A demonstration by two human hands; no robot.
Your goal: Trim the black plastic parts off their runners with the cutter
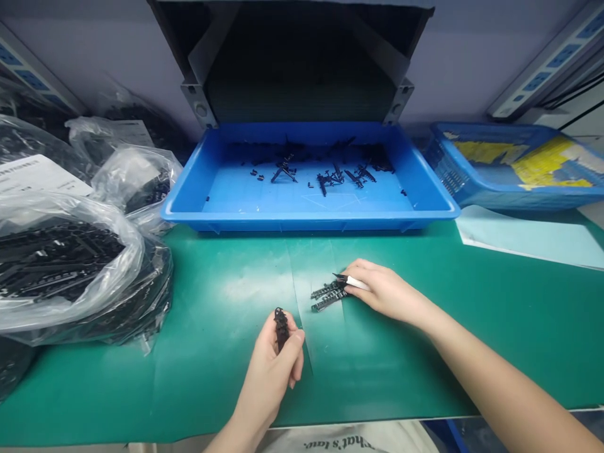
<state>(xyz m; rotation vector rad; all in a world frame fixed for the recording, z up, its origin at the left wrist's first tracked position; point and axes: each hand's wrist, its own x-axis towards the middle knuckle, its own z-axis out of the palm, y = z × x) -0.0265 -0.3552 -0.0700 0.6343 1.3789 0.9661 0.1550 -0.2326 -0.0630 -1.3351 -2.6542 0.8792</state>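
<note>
My left hand (278,355) is closed around a narrow black plastic part (281,324), which stands up between thumb and fingers. To the right and farther forward, my right hand (377,286) grips a knife (357,282) with a white handle and a dark pointed blade aimed left. Its fingertips also reach black plastic strips (329,300) lying side by side on the green mat (221,377). The right ends of those strips are hidden under the fingers, so I cannot tell whether they are being held.
Behind the hands stands a blue tray (306,224) with scattered black parts. Clear plastic bags (136,270) full of black parts crowd the left side. At the back right are a blue basket (533,196) with yellow material and a pale blue sheet (533,239).
</note>
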